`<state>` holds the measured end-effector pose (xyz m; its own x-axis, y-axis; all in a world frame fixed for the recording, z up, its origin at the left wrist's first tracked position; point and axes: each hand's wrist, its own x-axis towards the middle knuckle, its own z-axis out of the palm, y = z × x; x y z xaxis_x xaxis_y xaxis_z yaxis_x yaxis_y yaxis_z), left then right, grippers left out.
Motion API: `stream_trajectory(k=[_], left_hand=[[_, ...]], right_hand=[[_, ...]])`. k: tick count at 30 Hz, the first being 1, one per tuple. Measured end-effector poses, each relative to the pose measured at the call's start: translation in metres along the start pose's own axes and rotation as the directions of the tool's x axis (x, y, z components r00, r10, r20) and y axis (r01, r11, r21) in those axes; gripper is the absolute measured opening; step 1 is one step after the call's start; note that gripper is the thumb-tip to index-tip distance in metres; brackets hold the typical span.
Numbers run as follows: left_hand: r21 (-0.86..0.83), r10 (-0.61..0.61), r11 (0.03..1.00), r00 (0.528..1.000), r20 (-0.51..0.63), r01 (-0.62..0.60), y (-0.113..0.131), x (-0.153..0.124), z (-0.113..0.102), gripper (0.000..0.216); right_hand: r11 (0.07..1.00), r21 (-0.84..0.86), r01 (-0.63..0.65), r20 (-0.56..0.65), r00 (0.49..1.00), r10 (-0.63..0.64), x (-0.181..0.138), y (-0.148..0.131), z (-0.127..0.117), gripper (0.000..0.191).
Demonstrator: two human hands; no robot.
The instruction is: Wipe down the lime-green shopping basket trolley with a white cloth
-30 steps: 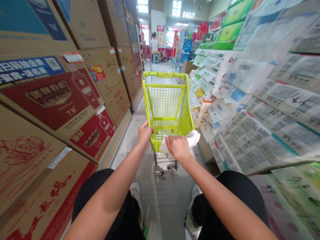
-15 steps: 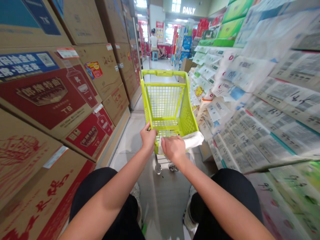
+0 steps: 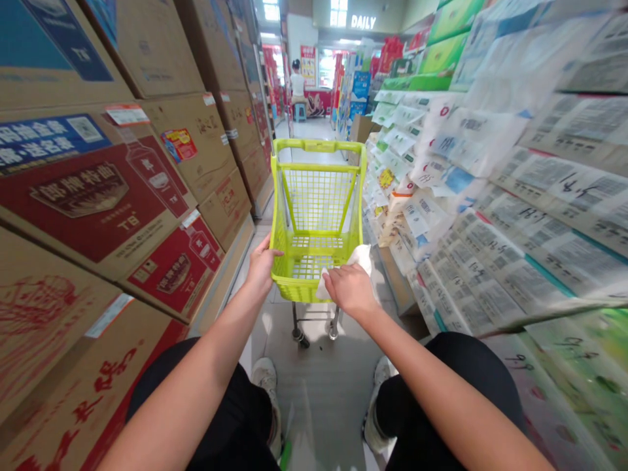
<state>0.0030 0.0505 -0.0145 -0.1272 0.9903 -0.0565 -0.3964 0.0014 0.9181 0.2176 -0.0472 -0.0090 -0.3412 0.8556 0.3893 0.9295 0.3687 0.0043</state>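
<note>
A yellow-green shopping cart [image 3: 318, 167] with a lattice basket stands on the aisle floor in front of me, its metal legs and casters showing below. My left hand [image 3: 261, 267] grips the basket's near left edge, thumb over the rim. At the near right corner my right hand [image 3: 349, 286] is closed on a white cloth [image 3: 362, 257] and presses it to the rim. Part of the cloth sticks out above and to the left of the fingers. Inside the basket only the bare lattice shows.
Stacked cardboard boxes [image 3: 83, 190] line the left side. Shelves of packaged tissue paper [image 3: 490, 255] slope along the right, close to the cart. Farther down the aisle a person [image 3: 297, 82] sits on a blue stool [image 3: 300, 111]. My knees and shoes flank the floor below.
The cart has turned and shifted slightly left, now facing more squarely. My left hand has moved left along with its edge. My right hand with the cloth has moved to the near right corner.
</note>
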Motion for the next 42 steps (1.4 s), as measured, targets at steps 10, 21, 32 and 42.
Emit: stream_trajectory(k=[10,21,32,42], left_hand=[[0.061,0.041,0.997,0.998,-0.039,-0.038,-0.036,-0.043,0.042,0.079],[0.033,0.062,0.998,0.998,-0.023,-0.062,-0.008,-0.007,0.016,0.085],[0.049,0.036,0.998,0.999,0.004,-0.036,-0.034,-0.033,0.040,0.078],[0.072,0.054,0.996,0.998,0.024,-0.056,-0.010,0.002,0.008,0.090]], right_hand=[[0.999,0.023,0.024,0.114,0.993,-0.026,0.006,-0.045,0.004,0.045],[0.997,-0.027,-0.070,0.023,0.997,0.071,0.002,-0.003,0.007,0.046],[0.997,0.007,-0.082,0.109,0.991,0.081,0.008,-0.030,0.002,0.044],[0.998,-0.025,-0.066,-0.017,0.998,0.065,-0.003,-0.005,0.006,0.043]])
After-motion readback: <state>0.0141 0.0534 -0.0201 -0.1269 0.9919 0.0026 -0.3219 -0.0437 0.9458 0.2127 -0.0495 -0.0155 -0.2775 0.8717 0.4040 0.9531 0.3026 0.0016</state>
